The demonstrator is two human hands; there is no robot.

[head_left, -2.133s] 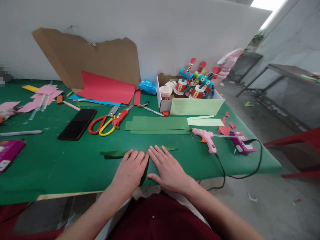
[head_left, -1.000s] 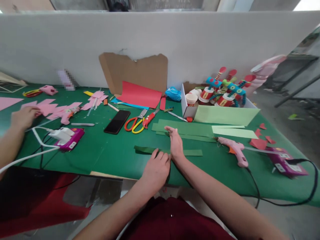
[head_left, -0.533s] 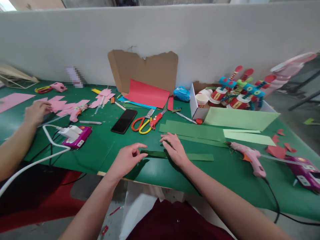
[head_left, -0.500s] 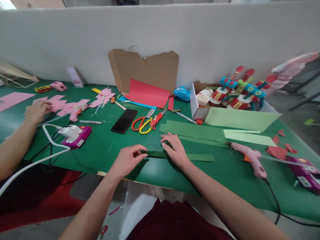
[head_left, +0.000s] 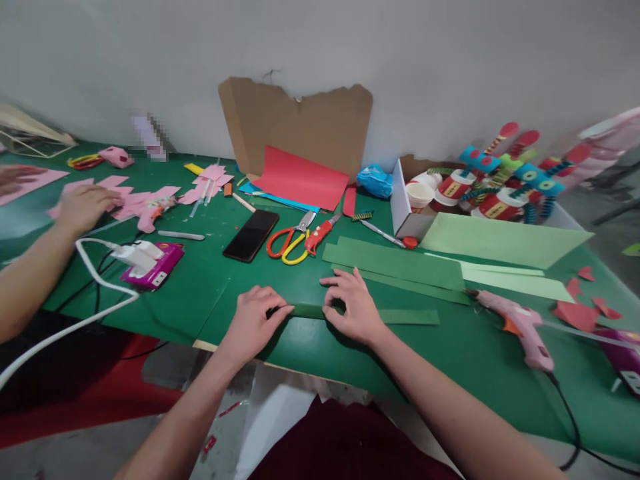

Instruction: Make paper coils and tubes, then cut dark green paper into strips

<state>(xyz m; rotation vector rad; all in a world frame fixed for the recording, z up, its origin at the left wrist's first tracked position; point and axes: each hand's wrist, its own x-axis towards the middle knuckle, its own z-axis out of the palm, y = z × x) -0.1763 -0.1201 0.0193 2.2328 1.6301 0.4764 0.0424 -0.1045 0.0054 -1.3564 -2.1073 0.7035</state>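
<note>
A narrow dark green paper strip [head_left: 409, 317] lies across the table in front of me, partly covered by my hands. Its left end is pinched between the thumb and fingers of my left hand [head_left: 257, 320]. My right hand [head_left: 353, 305] rests over the strip's middle, thumb and index finger closed on its edge, the other fingers stretched outward. Just behind are wider green paper pieces [head_left: 395, 261]. Orange-and-yellow-handled scissors [head_left: 295, 239] and a red-handled cutting tool [head_left: 320, 235] lie beyond my hands.
A pink glue gun [head_left: 517, 325] sits to the right, its cord trailing off the front. A white box [head_left: 400, 203] holds paper cups and decorations. Left are a phone [head_left: 251, 235], a purple power strip [head_left: 155, 267] and a co-worker's hand [head_left: 87, 208] over pink paper.
My right thumb and index finger have come down onto the strip, and its left part lies flatter. The co-worker's hand has shifted right; their other hand now shows at the left edge.
</note>
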